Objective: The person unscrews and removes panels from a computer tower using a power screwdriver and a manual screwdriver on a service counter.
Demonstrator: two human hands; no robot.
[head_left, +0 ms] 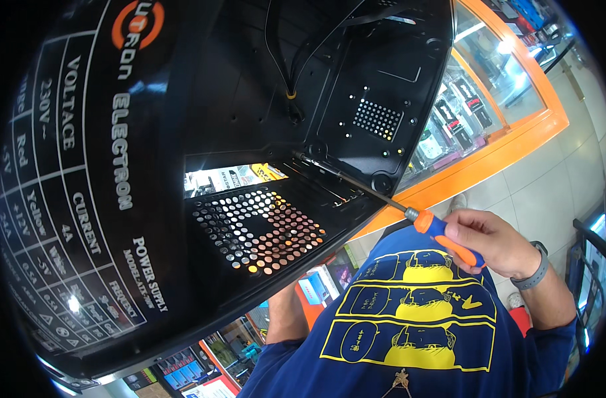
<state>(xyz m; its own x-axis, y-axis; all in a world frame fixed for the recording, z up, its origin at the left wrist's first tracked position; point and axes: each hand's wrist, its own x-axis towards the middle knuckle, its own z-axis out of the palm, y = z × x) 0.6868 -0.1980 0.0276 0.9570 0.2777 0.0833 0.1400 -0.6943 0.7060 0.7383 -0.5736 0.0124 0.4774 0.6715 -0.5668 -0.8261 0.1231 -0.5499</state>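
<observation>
My right hand is closed around the orange and blue handle of a screwdriver. Its long metal shaft reaches left into the open black computer case, with the tip by the slotted strip at the inner corner. My left forearm rises behind the case's lower edge. The left hand is hidden behind the panel with a round-holed vent; skin-coloured patches show through some holes. A black power supply with a printed label fills the left side, close to the camera.
Black cables, bundled with a yellow tie, hang inside the case. Beyond it stands an orange-framed glass display counter holding packaged goods. Pale floor tiles lie to the right. Boxed products are stacked below the case at lower left.
</observation>
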